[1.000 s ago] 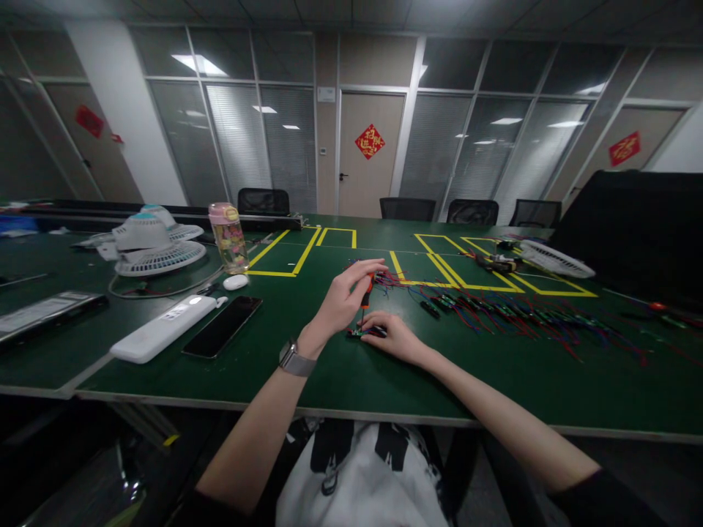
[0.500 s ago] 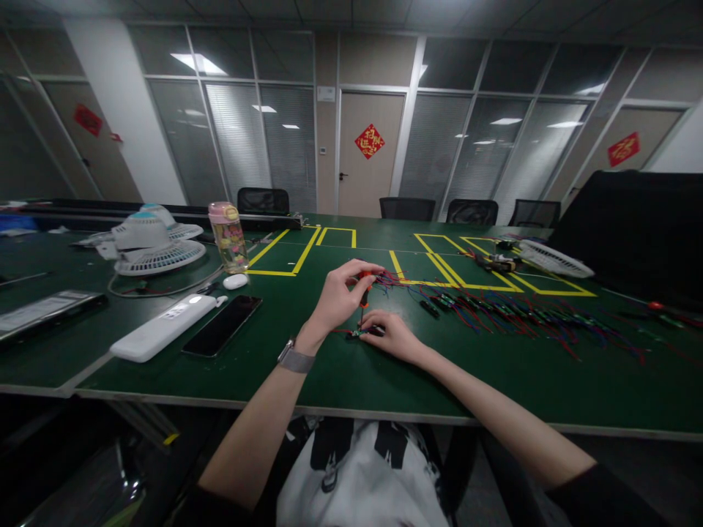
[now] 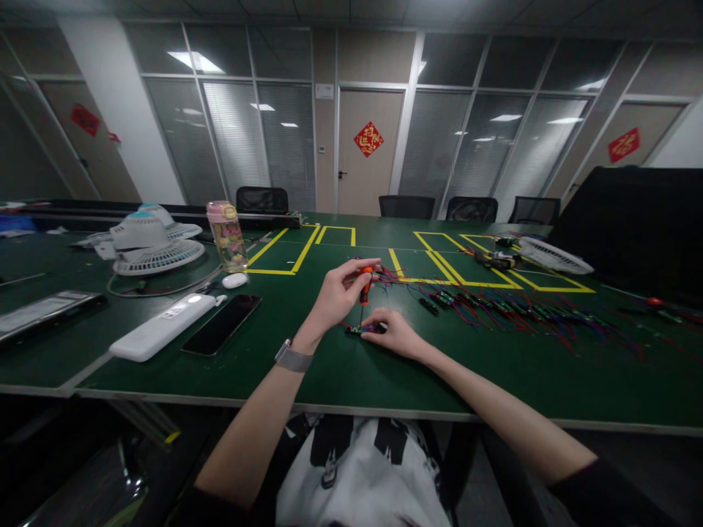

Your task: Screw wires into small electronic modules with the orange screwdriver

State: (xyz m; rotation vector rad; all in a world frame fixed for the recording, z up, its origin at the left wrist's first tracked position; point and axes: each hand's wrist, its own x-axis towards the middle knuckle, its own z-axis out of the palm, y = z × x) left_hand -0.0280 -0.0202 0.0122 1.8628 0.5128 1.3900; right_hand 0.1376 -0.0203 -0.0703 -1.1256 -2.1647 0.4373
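An orange-handled screwdriver point(image 3: 365, 287) stands nearly upright in my left hand point(image 3: 340, 293), its handle between thumb and fingers. Its thin shaft points down to a small green circuit board point(image 3: 356, 330) lying on the green table. My right hand point(image 3: 396, 334) pinches the board's right end, where part of it is hidden by the fingers. Red and blue wires run from behind my left hand toward a row of similar wired boards point(image 3: 494, 307) on the right.
To the left lie a black phone point(image 3: 222, 325), a white power bank point(image 3: 163, 328) and a white earbud case point(image 3: 234, 280). A pink-lidded bottle point(image 3: 228, 238) and white fans point(image 3: 159, 256) stand behind them. Yellow tape outlines point(image 3: 472, 284) mark the table point(image 3: 307, 380). A black screen-like panel point(image 3: 637, 234) rises at right.
My left fingers have shifted slightly around the screwdriver handle, and more of the orange shows. My right hand stays at the board. The camera view has moved a little.
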